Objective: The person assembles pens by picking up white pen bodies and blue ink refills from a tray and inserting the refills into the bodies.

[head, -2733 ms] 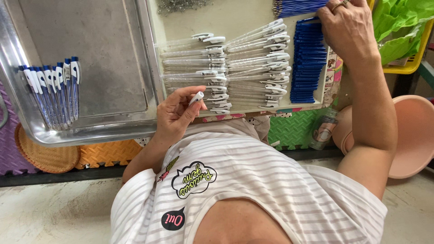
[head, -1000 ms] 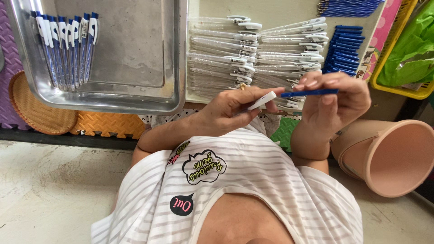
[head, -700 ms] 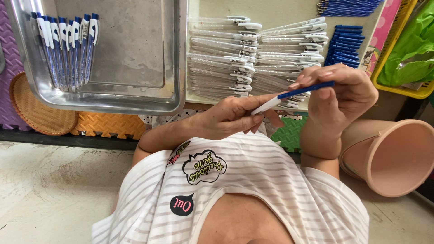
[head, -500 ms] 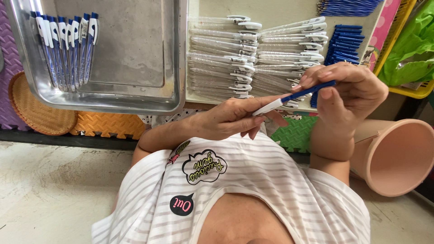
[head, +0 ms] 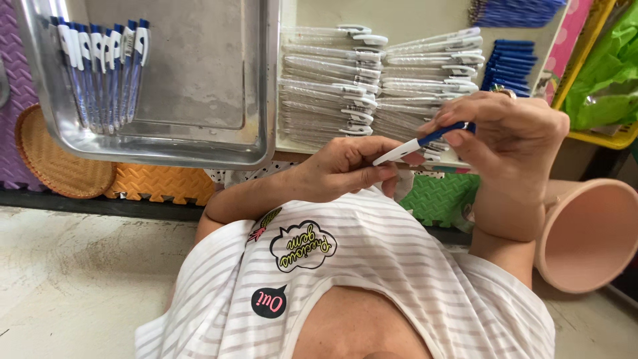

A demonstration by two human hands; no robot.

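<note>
Pen (head: 419,141) spans both hands: left hand (head: 345,169) fingers pinch white end, right hand (head: 508,133) fingers pinch blue end.

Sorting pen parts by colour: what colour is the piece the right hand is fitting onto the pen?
Blue piece, on a white pen, head view.

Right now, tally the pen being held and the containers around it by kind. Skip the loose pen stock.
Blue and white pen, held by left hand and right hand: 1
Metal tray: 1
Woven basket: 1
Pink bucket: 1
Yellow crate: 1
Total: 5
</note>
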